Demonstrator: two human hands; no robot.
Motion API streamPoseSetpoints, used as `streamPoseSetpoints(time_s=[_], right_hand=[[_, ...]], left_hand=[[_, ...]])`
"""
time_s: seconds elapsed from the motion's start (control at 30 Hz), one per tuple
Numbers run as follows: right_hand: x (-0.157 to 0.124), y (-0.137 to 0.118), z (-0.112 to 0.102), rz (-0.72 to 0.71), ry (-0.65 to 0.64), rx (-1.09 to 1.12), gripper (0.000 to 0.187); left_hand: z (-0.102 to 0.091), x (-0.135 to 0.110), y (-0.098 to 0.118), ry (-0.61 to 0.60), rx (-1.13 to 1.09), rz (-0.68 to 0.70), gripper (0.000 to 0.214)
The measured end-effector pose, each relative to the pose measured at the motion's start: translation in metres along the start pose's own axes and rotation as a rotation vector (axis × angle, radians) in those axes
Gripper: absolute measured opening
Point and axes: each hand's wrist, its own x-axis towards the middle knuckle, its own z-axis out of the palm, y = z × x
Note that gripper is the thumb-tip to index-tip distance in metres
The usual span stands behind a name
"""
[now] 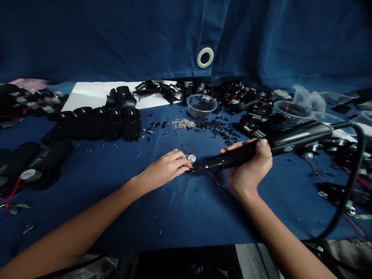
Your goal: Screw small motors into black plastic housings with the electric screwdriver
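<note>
My right hand (pixel 250 166) is wrapped round a black corded electric screwdriver (pixel 293 140), its tip pointing left and slightly down. The tip comes close to a small motor part (pixel 191 158) with red wires (pixel 211 176), whose casing is mostly hidden. My left hand (pixel 170 166) has its fingers closed on that part, pinching it on the blue cloth. Whether the bit touches a screw cannot be made out. Just beyond the hands lie a heap of small copper-coloured screws (pixel 183 123) and scattered small black pieces (pixel 219 130).
A clear plastic bowl (pixel 201 107) of dark small parts stands behind the screws. Black casings (pixel 107 124) line up at the left. More casings with motors (pixel 26 174) lie near left. The screwdriver's thick cable (pixel 359 155) loops down at the right. A blue curtain (pixel 145 38) hangs behind.
</note>
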Motion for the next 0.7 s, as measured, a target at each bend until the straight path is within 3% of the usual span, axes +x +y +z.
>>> streamPoseSetpoints(time_s=[0.4,0.7], right_hand=[[0.0,0.006,-0.001,-0.108,0.01,-0.077,0.023],[0.0,0.011,-0.004,-0.083,-0.031,-0.097,0.023]], left_hand=[[0.004,-0.001,-0.002,0.016,0.0,0.006,0.015],[0.001,-0.001,0.002,0.007,0.074,0.041,0.016]])
